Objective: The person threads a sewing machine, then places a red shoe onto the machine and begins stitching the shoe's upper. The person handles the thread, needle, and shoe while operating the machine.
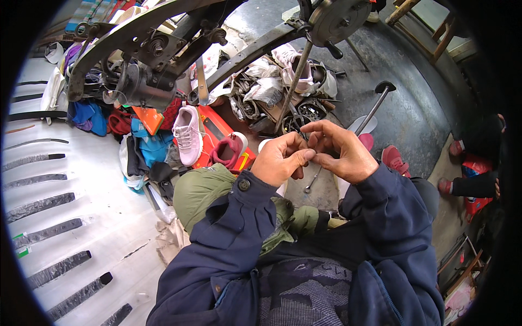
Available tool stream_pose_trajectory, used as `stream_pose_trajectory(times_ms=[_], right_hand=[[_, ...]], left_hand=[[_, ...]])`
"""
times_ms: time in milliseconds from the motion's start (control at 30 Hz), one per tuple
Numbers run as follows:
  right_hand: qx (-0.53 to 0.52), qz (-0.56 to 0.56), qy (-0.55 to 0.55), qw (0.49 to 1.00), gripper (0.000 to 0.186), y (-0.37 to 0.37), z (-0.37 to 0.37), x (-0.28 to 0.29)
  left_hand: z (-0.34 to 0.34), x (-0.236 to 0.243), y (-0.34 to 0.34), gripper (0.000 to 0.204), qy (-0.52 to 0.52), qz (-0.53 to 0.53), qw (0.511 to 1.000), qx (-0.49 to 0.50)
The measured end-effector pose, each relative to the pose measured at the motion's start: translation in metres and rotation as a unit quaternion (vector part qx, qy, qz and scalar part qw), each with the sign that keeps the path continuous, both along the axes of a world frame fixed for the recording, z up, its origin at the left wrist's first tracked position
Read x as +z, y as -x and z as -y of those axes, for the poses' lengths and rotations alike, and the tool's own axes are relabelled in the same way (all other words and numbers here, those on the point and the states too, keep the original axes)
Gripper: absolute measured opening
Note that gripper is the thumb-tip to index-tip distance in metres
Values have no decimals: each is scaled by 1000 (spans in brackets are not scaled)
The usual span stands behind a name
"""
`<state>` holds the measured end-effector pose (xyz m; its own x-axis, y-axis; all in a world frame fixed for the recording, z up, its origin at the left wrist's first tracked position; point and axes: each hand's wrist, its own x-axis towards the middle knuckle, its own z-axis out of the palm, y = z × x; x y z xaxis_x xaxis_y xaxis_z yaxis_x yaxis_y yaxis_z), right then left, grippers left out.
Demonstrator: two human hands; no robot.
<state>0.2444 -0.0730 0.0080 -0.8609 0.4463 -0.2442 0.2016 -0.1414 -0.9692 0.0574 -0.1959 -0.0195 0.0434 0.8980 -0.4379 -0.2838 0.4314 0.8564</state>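
Observation:
My left hand and my right hand meet in front of my lap, fingertips almost touching. Each is pinched closed, thumb against the fingers. Whatever lies between them is too small or hidden to make out. Just beneath the hands, a thin metal rod with a small rounded end points down toward my lap. To the left of my left hand are a red shoe and a pale pink sneaker, beside an orange-red box.
A dark metal hand-cranked machine looms at the upper left, its crank wheel above my hands. Behind stand containers of scraps and parts. An upright metal post rises at right. Another person's dark-clothed legs are at the far right.

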Motion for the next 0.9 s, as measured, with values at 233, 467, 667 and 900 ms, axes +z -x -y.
stream_pose_trajectory(times_ms=[233,467,667,900], right_hand=[[-8,0,6,1000,60,-1,-1,3],[-7,-22,44,999,58,-1,-1,7],[-71,-40,49,995,53,-2,1,2],[-146,-65,-258,953,36,4,1,-6]], left_hand=[[0,-3,-1,30,20,-13,1000,-20],[-4,-4,-10,23,40,119,992,1],[-4,-11,-6,20,17,186,982,-5],[-1,-26,-3,19,33,296,931,213]])
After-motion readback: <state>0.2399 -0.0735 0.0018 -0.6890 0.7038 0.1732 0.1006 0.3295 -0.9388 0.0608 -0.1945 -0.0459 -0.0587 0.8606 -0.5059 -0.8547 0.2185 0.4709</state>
